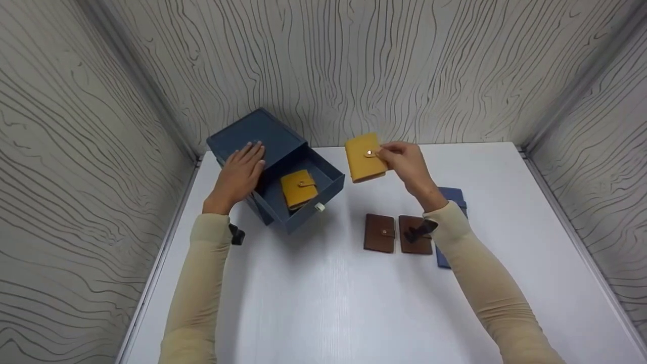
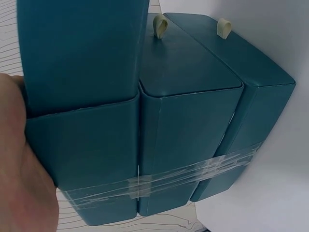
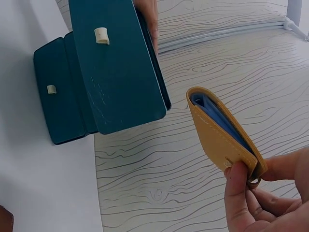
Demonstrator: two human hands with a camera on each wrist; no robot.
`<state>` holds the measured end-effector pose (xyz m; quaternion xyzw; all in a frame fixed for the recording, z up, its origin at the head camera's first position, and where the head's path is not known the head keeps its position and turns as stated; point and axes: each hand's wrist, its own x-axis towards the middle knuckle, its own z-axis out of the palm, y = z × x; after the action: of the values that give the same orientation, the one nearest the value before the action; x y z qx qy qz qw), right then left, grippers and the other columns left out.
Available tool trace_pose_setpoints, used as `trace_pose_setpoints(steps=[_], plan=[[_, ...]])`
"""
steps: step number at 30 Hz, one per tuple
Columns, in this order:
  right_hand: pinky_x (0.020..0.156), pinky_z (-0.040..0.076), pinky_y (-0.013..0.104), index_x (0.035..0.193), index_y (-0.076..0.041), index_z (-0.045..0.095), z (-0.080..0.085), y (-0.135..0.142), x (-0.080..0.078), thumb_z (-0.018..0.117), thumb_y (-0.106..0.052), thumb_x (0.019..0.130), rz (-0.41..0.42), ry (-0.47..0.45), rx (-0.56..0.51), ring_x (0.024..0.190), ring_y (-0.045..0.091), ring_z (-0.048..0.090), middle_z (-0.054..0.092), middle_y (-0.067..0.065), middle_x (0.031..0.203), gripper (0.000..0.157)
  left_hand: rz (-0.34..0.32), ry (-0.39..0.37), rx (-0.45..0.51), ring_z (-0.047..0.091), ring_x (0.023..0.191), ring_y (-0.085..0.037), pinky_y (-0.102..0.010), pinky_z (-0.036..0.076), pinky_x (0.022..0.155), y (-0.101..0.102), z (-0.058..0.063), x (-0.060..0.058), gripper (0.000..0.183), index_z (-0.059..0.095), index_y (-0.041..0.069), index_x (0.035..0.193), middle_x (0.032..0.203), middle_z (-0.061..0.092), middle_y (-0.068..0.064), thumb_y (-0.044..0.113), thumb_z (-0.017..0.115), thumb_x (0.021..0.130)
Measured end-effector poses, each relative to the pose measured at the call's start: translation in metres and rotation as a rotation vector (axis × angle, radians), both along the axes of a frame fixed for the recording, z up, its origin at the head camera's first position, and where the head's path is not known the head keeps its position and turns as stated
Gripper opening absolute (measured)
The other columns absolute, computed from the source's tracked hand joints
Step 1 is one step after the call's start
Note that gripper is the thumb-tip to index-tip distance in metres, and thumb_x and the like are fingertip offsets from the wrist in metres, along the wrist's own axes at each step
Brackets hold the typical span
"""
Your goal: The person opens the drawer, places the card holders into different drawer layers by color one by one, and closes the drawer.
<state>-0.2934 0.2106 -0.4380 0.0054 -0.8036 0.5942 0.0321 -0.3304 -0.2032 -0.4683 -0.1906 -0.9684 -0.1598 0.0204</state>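
Note:
My right hand (image 1: 408, 164) pinches a yellow card holder (image 1: 362, 159) by its snap-strap edge, in the air right of the drawer box. The right wrist view shows bluish sleeves inside this card holder (image 3: 217, 128). My left hand (image 1: 237, 174) rests with its fingers laid out on the top of a dark blue drawer box (image 1: 263, 132). The box's top drawer (image 1: 331, 189) is pulled out, and a second yellow card holder (image 1: 298, 188) lies in it, strap side up. Lower drawers (image 2: 193, 63) with pale pull tabs appear shut in the left wrist view.
Two brown card holders (image 1: 379, 233) (image 1: 415, 234) lie side by side on the white table (image 1: 323, 303). A blue wallet-like item (image 1: 444, 259) lies partly under my right forearm. Clear tape (image 2: 183, 171) runs across the drawer box. Wood-patterned panels (image 1: 323, 65) enclose the table.

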Motion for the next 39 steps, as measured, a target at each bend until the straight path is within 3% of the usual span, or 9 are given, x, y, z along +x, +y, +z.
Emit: trace_pose_setpoints(steps=[22,39], plan=[[0.076,0.062,0.020,0.126,0.004,0.074,0.005,-0.040,0.000,0.067,-0.018,0.103,0.060,-0.012,-0.080,0.089,0.015,0.072,0.074,0.017,0.115,0.033,-0.009,0.032,0.014,0.021,0.166,-0.031,-0.054,0.013,0.137,0.000,-0.002,-0.002,0.056,0.032,0.011,0.168,0.177,0.028,-0.008,0.036,0.030,0.119],[0.080,0.063,0.022,0.124,0.001,0.075,0.002,-0.067,-0.001,0.067,-0.023,0.105,0.122,-0.051,-0.075,0.090,0.014,0.073,0.076,0.014,0.114,0.032,-0.011,0.026,0.023,0.020,0.166,-0.031,-0.054,0.012,0.137,-0.001,-0.003,-0.002,0.056,0.031,0.011,0.169,0.177,0.027,-0.008,0.037,0.029,0.119]])
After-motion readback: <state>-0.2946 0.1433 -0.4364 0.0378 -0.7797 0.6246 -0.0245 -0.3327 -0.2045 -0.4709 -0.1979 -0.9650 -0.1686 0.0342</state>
